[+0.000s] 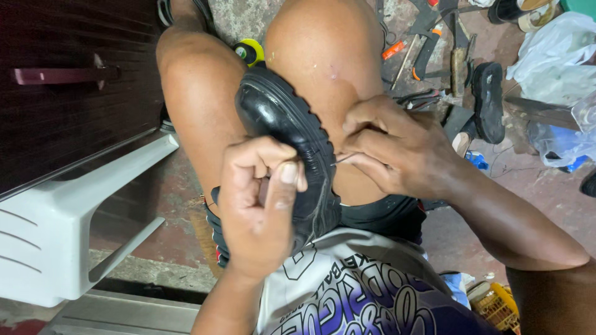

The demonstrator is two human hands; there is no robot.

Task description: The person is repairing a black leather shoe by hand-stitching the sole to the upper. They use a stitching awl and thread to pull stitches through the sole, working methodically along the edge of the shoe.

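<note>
Pinched tight, the right hand [397, 146] gripped a thin needle [343, 159] at the sole edge of the black shoe [285, 133], wedged between the knees mid-frame, while the left hand [261, 198] was clenched, seemingly on thread. Looked like that needle could've slipped and jabbed a knee if the rubber gave suddenly.

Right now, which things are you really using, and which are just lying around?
In use:
black shoe, clamped between the knees
thin needle, pinched in the right hand
left hand, fingers pinched at the sole's edge

Lying about:
hand tools on the floor
black sandal
plastic bags
white chair
yellow-green roll
</note>
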